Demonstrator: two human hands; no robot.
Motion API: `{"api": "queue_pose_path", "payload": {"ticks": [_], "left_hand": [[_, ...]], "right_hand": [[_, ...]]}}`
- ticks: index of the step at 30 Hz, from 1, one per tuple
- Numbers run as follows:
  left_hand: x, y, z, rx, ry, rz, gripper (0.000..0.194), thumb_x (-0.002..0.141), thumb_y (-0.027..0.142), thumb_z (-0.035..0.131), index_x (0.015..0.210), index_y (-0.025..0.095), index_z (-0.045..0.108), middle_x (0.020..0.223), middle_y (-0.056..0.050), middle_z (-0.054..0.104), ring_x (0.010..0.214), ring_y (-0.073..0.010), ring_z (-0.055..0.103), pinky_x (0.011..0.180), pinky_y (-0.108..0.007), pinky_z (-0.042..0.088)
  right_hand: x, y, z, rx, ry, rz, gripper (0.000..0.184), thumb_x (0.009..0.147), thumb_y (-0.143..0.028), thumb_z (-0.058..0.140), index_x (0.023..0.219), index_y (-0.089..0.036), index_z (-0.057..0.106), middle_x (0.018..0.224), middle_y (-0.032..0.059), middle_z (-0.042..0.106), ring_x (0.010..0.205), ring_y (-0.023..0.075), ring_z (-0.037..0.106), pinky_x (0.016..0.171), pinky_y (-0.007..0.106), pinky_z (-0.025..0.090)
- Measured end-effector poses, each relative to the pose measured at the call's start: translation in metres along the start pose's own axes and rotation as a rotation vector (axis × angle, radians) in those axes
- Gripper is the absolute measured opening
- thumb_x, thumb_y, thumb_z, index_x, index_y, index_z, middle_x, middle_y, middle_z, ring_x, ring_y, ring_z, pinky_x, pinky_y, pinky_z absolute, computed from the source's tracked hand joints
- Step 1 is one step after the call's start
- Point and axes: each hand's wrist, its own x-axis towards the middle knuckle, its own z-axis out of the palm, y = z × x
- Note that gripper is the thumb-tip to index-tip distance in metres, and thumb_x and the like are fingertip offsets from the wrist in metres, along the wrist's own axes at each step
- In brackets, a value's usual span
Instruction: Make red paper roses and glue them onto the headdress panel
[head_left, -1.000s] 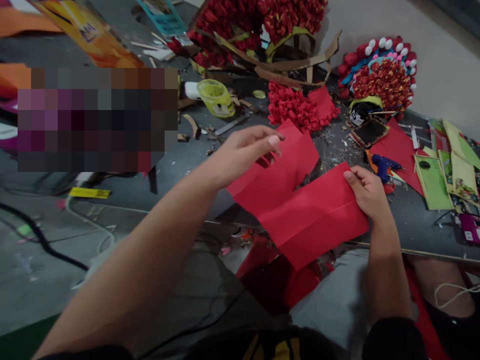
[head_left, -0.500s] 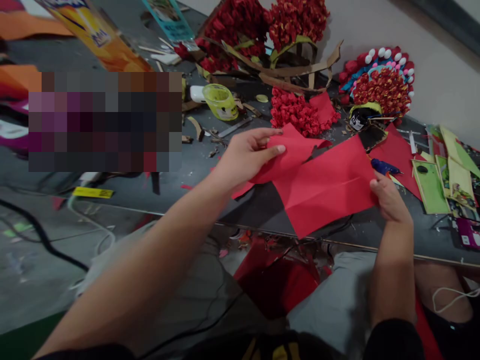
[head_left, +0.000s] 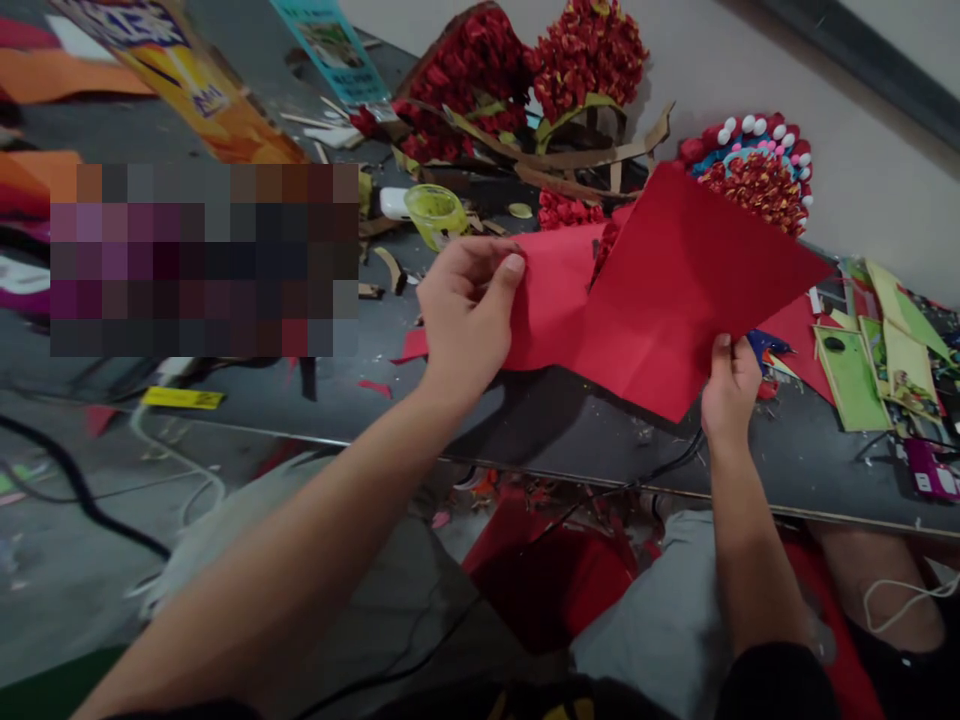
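Between finger and thumb, my left hand (head_left: 472, 305) pinches a piece of red paper (head_left: 553, 285) at its left edge. My right hand (head_left: 731, 390) grips a larger creased red sheet (head_left: 690, 285) by its lower right part, with the sheet tilted up and a corner pointing right. The two red parts meet or overlap near the middle; whether they are joined there I cannot tell. Behind them, a cluster of crumpled red paper (head_left: 566, 208) is partly covered by the raised sheet. A blue glue gun (head_left: 770, 347) lies just beyond my right hand.
Red paper flower clusters (head_left: 592, 50) and bent cardboard strips (head_left: 585, 158) stand at the back. A yellow-green tub (head_left: 436, 215), an orange drink bottle (head_left: 217, 90) and scraps lie left. Green card pieces (head_left: 855, 375) lie right. A black cable (head_left: 675, 460) crosses the table edge.
My right hand has moved left and raised its red sheet, which now tilts up over the crumpled red cluster. My left hand has shifted slightly left and down, still pinching its paper.
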Motion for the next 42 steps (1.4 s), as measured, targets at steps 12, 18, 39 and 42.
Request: {"api": "queue_pose_path", "payload": {"ticks": [12, 18, 39, 42], "left_hand": [[0.018, 0.006, -0.010, -0.007, 0.245, 0.159, 0.011, 0.082, 0.026, 0.060, 0.084, 0.015, 0.057, 0.080, 0.002, 0.061, 0.077, -0.0094, 0.055, 0.076, -0.028, 0.044], [0.021, -0.007, -0.026, 0.335, -0.309, -0.024, 0.024, 0.076, 0.034, 0.064, 0.095, 0.020, 0.064, 0.080, 0.000, 0.063, 0.070, -0.0170, 0.056, 0.067, -0.033, 0.043], [-0.022, 0.024, 0.006, 0.125, -0.748, -0.219, 0.022, 0.073, 0.038, 0.065, 0.075, 0.016, 0.067, 0.071, -0.003, 0.067, 0.065, -0.0162, 0.060, 0.062, -0.027, 0.048], [-0.023, 0.021, 0.007, 0.190, -0.842, -0.110, 0.020, 0.076, 0.036, 0.062, 0.075, 0.017, 0.067, 0.083, -0.006, 0.070, 0.078, -0.0197, 0.064, 0.075, -0.033, 0.050]], "right_hand": [[0.030, 0.016, -0.038, -0.077, 0.254, -0.009, 0.048, 0.079, -0.069, 0.040, 0.064, -0.025, 0.026, 0.059, -0.0056, 0.024, 0.053, 0.0130, 0.028, 0.052, 0.026, 0.024], [0.022, 0.017, -0.030, 0.025, 0.059, 0.098, 0.050, 0.076, -0.069, 0.048, 0.064, -0.025, 0.028, 0.057, -0.0066, 0.024, 0.049, 0.0109, 0.023, 0.048, 0.025, 0.022], [-0.005, -0.018, -0.013, 0.013, -0.673, 0.023, 0.028, 0.078, -0.043, 0.062, 0.095, -0.021, 0.066, 0.096, 0.0044, 0.070, 0.090, 0.0184, 0.063, 0.083, 0.033, 0.049], [-0.008, -0.021, -0.012, -0.105, -0.682, -0.054, 0.020, 0.080, -0.038, 0.060, 0.085, -0.021, 0.068, 0.087, 0.0038, 0.072, 0.083, 0.0188, 0.065, 0.079, 0.033, 0.049]]}}
